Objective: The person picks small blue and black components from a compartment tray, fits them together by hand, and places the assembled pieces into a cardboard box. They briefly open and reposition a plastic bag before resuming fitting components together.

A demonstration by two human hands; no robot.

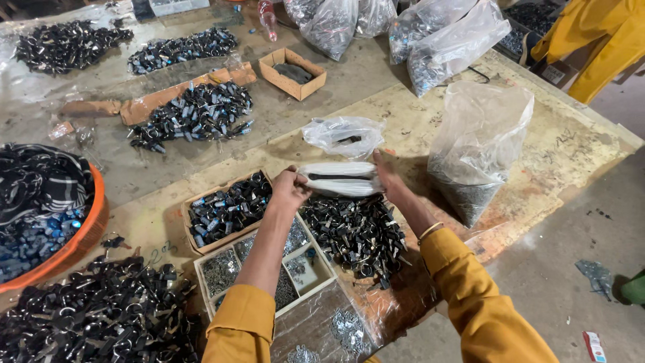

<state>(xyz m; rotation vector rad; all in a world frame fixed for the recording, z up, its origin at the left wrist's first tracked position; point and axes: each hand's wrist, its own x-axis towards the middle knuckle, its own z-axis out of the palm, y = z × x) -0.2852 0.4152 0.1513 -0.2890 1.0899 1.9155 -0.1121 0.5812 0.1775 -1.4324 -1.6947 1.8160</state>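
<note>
My left hand [289,188] and my right hand [392,180] grip the two ends of a small white plastic packet [339,179] with dark parts inside, held level above the table. Right under it lies a loose pile of small black metal parts [356,234]. A crumpled clear bag [344,136] lies just beyond the packet. Both my sleeves are mustard yellow, and a thin bangle [430,232] sits on my right wrist.
A cardboard tray of black-and-blue parts [225,210] and a divided tray of small silver pieces [269,272] sit at my left forearm. A tall clear bag [478,151] stands to the right. An orange tub [47,215], more piles and bags, and a person in yellow [594,37] surround the table.
</note>
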